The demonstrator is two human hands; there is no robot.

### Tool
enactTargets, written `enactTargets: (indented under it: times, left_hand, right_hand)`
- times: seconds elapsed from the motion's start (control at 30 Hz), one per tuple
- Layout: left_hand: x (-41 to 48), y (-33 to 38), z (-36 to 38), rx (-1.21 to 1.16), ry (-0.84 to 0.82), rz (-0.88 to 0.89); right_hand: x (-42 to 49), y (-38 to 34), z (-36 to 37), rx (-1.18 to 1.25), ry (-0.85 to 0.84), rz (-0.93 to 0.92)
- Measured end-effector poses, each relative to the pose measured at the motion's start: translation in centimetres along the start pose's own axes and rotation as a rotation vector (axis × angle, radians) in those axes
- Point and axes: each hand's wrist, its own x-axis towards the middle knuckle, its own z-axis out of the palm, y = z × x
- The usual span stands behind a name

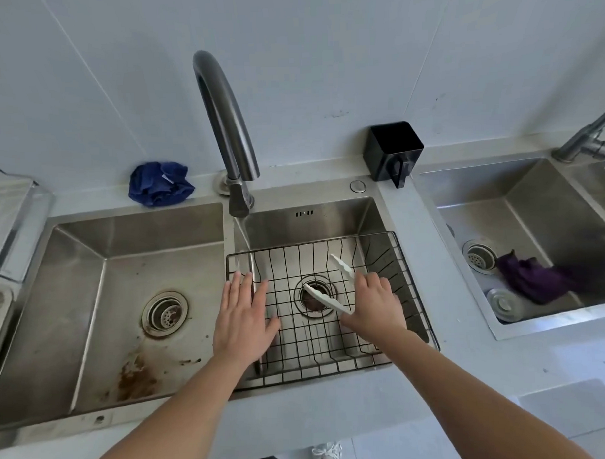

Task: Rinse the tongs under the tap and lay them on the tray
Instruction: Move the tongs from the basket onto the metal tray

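In the lower middle of the frame, over the right-hand basin of the double sink [375, 206], both forearms reach in from the bottom edge. The right hand [374, 304] is closed round the hinge end of the white tongs [325, 293], whose two arms splay apart and point up and to the left, one tip over the drain [315, 296], the other higher, toward the back wires of the black wire tray [412, 280] that sits in the basin. Holding them by the hinge keeps the scalloped working ends free, which would suit either rinsing or setting them down flat. The left hand [244, 312] lies flat with fingers spread apart and grips nothing; it hovers by the tray's left rim, perhaps to steady it, though contact cannot be judged. The tap [227, 125] arches down from the upper middle, its spout ending over the basin's rear left corner, well apart from the tongs; a thin stream seems to fall from it to the tray's left edge, but that is hard to be sure of. Whether the tongs rest on the wires or hang just above them cannot be told. Since they sit low over the tray and away from the spout, the laying-down step looks nearer than the rinse.
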Motion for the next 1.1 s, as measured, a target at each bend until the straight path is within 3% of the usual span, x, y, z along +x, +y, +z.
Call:
enactTargets:
  times: [0.57, 0.9, 1.1]
  left_hand:
    - [-7.2, -5.0, -6.4, -0.133, 0.182, -0.405]
    - [-16.5, -13.2, -9.5, -0.096, 0.319, -0.595]
    - [-22.9, -20.6, -10.4, -0.113, 0.347, -0.684]
  right_hand:
    - [-1.5, -8.9, -5.7, 0.081, 0.084, -0.395]
    - [-5.9, -20.9, -5.8, 0.095, 0.079, -0.651]
    - [-10.1, -29.8, -4.3, 0.076, 0.052, -0.702]
